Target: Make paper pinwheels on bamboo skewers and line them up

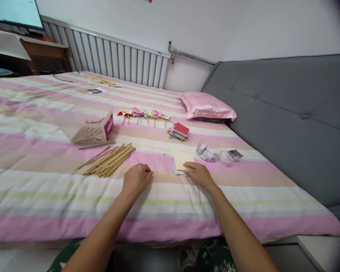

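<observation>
My left hand (138,176) rests on the striped bedcover with its fingers curled closed. Whatever it may hold is hidden inside the fingers. To its left lies a loose bundle of thin wooden sticks (110,160). My right hand (198,173) lies over the right side of a small stack of square paper sheets (181,160), its fingers stretched across the top. Pale yellow is the uppermost sheet, and pink and blue edges peek out beneath. Just behind stands a thicker pile of coloured paper squares (180,130) with red on top. Small clear containers (206,152) sit right of my right hand.
A transparent plastic box (92,130) with sticks inside lies at the left. Several paper pinwheels (147,113) form a row farther back. A pink pillow (208,105) leans near the grey headboard (286,98). A radiator (107,56) and monitor (15,13) are beyond.
</observation>
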Available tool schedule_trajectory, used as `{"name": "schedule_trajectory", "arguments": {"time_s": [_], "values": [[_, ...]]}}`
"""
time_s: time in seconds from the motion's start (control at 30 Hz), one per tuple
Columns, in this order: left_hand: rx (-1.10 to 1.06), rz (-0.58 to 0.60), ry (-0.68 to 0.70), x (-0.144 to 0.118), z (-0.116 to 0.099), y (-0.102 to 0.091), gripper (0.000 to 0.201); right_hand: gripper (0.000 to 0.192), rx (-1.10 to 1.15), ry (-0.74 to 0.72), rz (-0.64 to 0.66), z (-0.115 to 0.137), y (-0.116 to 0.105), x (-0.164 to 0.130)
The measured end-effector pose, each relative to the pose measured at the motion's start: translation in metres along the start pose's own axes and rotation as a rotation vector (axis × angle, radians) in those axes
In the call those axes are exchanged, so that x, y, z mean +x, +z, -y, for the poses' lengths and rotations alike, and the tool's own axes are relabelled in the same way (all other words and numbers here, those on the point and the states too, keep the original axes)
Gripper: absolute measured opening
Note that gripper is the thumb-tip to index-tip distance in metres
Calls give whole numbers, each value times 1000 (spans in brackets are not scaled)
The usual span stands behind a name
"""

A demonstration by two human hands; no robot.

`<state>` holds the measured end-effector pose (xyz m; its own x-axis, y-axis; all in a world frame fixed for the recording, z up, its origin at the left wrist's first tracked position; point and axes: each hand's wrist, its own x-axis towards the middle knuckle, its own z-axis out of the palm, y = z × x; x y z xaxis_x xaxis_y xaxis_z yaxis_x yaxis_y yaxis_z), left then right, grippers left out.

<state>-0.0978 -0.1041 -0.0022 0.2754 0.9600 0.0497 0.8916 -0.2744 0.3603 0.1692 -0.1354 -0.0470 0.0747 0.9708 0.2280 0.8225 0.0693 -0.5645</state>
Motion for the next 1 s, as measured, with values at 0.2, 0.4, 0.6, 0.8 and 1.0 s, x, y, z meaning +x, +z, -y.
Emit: {"name": "schedule_trajectory", "arguments": {"time_s": [0.2,0.4,0.6,0.8,1.0], "values": [[0,-10,11,0,1,0,24,31,102,31,-14,-7,2,0],[2,-14,4,-2,2,-2,24,31,216,62,-28,-13,4,2],[-1,-18,13,-1,3,-1,24,32,307,101,-38,-16,4,3],[4,-4,5,0,2,0,24,33,373,124,-46,-17,4,3],[1,0,7,-1,2,-2,24,34,408,135,-53,-18,5,4]]}}
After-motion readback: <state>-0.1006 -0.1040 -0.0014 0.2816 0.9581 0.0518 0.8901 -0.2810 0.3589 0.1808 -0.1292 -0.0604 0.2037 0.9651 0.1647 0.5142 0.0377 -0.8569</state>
